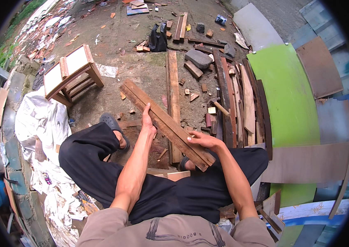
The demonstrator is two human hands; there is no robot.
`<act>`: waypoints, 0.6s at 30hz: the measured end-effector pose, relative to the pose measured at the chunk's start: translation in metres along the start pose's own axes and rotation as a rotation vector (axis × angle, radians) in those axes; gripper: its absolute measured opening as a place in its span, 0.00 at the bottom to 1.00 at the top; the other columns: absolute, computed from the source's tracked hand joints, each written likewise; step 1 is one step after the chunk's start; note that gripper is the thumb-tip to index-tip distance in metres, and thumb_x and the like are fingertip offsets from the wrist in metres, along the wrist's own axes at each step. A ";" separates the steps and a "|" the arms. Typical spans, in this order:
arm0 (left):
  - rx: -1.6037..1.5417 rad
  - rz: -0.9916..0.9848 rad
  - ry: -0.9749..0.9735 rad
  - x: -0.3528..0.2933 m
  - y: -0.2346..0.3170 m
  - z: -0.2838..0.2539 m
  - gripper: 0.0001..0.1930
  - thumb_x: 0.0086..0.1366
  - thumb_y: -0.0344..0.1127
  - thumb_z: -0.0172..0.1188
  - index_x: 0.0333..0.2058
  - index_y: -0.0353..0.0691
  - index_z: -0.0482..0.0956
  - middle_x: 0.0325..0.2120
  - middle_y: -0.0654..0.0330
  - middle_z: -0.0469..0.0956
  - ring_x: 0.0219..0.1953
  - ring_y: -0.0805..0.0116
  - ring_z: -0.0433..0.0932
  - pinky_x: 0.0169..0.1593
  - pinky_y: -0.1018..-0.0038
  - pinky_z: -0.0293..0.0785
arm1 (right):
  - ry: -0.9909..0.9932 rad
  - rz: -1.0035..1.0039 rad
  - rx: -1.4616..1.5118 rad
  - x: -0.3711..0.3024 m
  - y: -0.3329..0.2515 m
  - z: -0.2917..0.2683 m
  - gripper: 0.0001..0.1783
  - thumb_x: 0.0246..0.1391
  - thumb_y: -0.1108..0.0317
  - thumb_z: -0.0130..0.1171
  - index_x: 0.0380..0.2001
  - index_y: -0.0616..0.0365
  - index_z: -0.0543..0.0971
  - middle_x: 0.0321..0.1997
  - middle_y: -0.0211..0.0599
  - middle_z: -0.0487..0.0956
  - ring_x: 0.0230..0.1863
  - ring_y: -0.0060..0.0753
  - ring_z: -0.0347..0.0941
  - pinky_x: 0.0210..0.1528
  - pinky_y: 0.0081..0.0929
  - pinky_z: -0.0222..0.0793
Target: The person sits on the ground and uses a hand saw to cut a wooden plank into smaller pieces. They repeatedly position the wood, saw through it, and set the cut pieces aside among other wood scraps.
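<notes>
A long brown wooden plank (164, 122), with a lengthwise groove or step, slants across in front of me, its lower right end above my right thigh. My left hand (148, 122) grips its left edge, thumb along the wood and the other fingers mostly hidden underneath. Against the opposite edge, nearer the lower end, lies my right hand (205, 140) with its fingers stretched out and touching the wood. Below the held plank, another long timber (174, 82) lies on the ground, partly covered by it.
A small wooden stool (69, 74) stands at the left beside white sheeting (44, 119). To the right are a hammer (221, 108), a grey stone (199, 59) and several stacked boards (247, 99). A green panel (285, 94) lies farther right. Wood offcuts are scattered about.
</notes>
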State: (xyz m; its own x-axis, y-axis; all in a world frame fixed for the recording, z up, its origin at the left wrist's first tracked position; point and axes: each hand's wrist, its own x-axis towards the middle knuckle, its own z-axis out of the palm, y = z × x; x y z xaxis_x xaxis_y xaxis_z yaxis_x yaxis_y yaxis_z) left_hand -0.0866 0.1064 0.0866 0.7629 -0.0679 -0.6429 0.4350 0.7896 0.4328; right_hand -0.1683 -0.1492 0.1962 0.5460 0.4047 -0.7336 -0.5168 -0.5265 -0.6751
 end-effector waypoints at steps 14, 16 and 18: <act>0.118 0.427 0.276 -0.010 0.007 -0.022 0.33 0.57 0.46 0.71 0.54 0.31 0.70 0.47 0.53 0.77 0.48 0.62 0.76 0.51 0.63 0.74 | 0.212 0.137 -0.077 0.058 0.120 0.020 0.52 0.55 0.24 0.46 0.60 0.65 0.72 0.59 0.51 0.75 0.61 0.42 0.71 0.60 0.36 0.65; 0.178 0.493 0.305 -0.022 0.005 -0.007 0.32 0.57 0.47 0.71 0.52 0.31 0.70 0.46 0.53 0.76 0.48 0.62 0.75 0.51 0.64 0.72 | 0.249 0.120 -0.080 0.056 0.119 0.024 0.50 0.57 0.25 0.45 0.59 0.65 0.73 0.58 0.51 0.76 0.60 0.41 0.71 0.60 0.34 0.65; 0.233 0.530 0.295 -0.027 0.005 -0.002 0.32 0.57 0.47 0.71 0.52 0.31 0.69 0.46 0.53 0.75 0.48 0.61 0.75 0.51 0.63 0.71 | 0.242 0.135 -0.051 0.057 0.118 0.025 0.48 0.58 0.26 0.46 0.60 0.63 0.73 0.58 0.47 0.76 0.60 0.38 0.69 0.61 0.33 0.62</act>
State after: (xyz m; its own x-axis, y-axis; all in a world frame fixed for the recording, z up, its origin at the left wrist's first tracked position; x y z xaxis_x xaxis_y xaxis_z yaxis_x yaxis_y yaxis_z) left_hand -0.1055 0.1137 0.1048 0.7534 0.4917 -0.4366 0.1531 0.5145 0.8437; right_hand -0.2143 -0.1698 0.0722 0.6196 0.1410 -0.7721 -0.5647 -0.6031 -0.5633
